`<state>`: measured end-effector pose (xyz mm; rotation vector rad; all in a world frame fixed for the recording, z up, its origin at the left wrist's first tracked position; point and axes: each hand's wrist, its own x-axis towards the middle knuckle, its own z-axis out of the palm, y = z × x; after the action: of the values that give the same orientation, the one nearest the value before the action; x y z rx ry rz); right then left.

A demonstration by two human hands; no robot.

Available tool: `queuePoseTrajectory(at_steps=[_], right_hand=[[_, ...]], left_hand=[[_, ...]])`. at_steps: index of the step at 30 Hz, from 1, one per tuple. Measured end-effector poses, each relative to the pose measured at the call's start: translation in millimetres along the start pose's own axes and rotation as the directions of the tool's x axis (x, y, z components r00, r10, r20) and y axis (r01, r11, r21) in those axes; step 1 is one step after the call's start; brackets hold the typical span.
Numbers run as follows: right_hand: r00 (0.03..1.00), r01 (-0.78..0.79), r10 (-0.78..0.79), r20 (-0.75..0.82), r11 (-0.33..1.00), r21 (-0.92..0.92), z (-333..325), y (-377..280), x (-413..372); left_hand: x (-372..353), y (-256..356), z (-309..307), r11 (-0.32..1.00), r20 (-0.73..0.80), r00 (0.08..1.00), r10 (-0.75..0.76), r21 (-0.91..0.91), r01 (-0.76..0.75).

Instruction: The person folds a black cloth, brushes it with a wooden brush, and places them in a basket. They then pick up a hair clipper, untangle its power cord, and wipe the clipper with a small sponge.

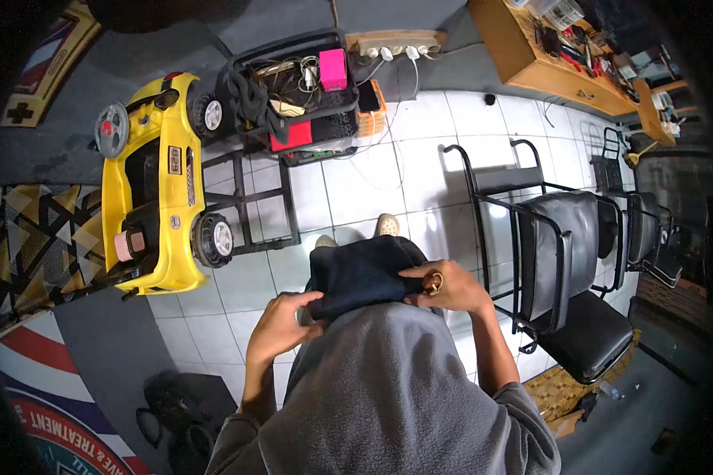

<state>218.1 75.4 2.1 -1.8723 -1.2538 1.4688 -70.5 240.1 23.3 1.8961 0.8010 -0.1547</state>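
A dark blue denim-like cloth point(364, 277), bunched in soft folds, is in front of my waist, just beyond the hem of my grey fleece top point(388, 364). My left hand point(281, 326) grips its left side, with the thumb and fingers curled at the edge. On the opposite side, my right hand point(448, 286) pinches the cloth between thumb and fingers. A large brown-and-gold ring point(433, 283) sits on a right-hand finger. Below the cloth, a light clog-style shoe point(387, 226) shows on the tiles, and part of the other shoe point(325, 241) peeks out.
A yellow toy car point(174, 214) stands at the left beside a black metal frame point(285, 202). Ahead, a black crate point(293, 79) holds cables and a pink box point(333, 70). Black padded chairs point(562, 237) stand to the right. A wooden cabinet point(562, 67) carries tools.
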Motion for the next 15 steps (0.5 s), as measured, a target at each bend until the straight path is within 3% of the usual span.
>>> queuePoseTrajectory(at_steps=[2,5,8,10,12,13,14,15], right_hand=[[1.0,0.026,-0.026,0.012,0.999,-0.027,-4,-9,2],[0.976,0.171,-0.179,-0.121,0.983,-0.072,0,-3,10],[0.93,0.162,-0.253,-0.266,0.933,-0.32,0,-7,23],[0.868,0.221,-0.314,-0.384,0.938,-0.268,-5,-32,26],[0.811,0.307,-0.348,-0.471,0.937,-0.165,-6,-53,31],[0.675,0.444,-0.558,-0.483,0.83,-0.338,-7,-63,35],[0.623,0.499,-0.623,-0.474,0.783,-0.372,-5,-77,35],[0.562,0.547,-0.69,-0.456,0.724,-0.42,0,-84,39]], left_hand=[[3,0,1,0.998,-0.023,0.999,-0.04,0.044,0.041],[10,-4,2,0.997,-0.127,0.99,-0.06,0.035,0.064],[30,-9,-5,0.999,-0.329,0.944,0.002,-0.035,-0.015],[49,-24,-8,0.996,-0.513,0.856,0.065,-0.025,-0.09],[63,-21,-10,0.97,-0.69,0.724,-0.014,-0.184,-0.156],[75,-28,-5,0.904,-0.753,0.647,-0.12,-0.353,-0.242],[80,-38,1,0.825,-0.768,0.617,-0.175,-0.456,-0.334],[88,-20,4,0.57,-0.74,0.576,-0.347,-0.654,-0.497]])
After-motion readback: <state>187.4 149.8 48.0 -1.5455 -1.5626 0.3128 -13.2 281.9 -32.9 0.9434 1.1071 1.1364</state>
